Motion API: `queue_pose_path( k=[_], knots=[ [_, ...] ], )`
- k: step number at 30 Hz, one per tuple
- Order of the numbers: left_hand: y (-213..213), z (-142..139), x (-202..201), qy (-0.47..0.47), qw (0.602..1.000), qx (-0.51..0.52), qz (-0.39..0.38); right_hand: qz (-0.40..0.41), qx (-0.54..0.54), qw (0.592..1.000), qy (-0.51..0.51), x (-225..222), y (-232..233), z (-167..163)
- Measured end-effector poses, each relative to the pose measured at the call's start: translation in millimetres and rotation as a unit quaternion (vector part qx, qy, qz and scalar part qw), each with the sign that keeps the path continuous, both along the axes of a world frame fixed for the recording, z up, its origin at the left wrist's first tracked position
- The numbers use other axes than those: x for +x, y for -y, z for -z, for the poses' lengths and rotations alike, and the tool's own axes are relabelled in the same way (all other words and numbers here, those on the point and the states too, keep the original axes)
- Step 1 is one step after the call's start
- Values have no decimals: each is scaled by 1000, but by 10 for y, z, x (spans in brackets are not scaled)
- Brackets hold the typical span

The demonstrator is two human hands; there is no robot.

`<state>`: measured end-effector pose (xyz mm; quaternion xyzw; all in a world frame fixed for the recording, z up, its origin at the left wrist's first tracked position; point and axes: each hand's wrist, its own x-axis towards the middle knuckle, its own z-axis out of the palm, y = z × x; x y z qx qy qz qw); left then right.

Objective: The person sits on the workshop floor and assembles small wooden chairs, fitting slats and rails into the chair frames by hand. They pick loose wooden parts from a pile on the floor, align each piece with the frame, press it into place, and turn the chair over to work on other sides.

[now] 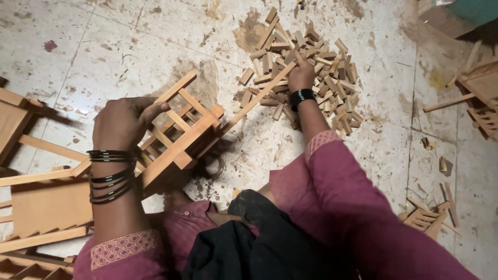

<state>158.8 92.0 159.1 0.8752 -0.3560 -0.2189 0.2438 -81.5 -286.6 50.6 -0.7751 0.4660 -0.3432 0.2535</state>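
My left hand (124,122) grips a small wooden chair frame (179,137), held tilted above my lap, fingers curled over its slatted back. One long leg of the frame stretches right toward a heap of short wooden blocks (306,67) on the stained floor. My right hand (301,72) reaches into that heap with its fingers closed among the blocks; what it pinches is hidden. Black bangles circle my left wrist and a black band my right wrist.
Finished wooden chair pieces (46,202) lie at the left. More wooden frames (480,88) stand at the right edge, and a small slatted piece (428,218) with scraps lies at the lower right. My maroon sleeves and dark cloth fill the bottom.
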Motion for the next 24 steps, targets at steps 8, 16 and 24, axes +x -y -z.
queue_pose_path(
  k=[8, 16, 24],
  knots=[
    [-6, 15, -70, -5, 1000, -15, 11, 120, 257, 820, 498, -101, -102, 15],
    [-45, 59, -42, 47, 999, -12, -14, -19, 412, 874, 257, -57, -1632, 219],
    [-229, -118, -314, -50, 997, -60, 2, -86, 507, 773, 373, -1115, -1709, 253]
  ],
)
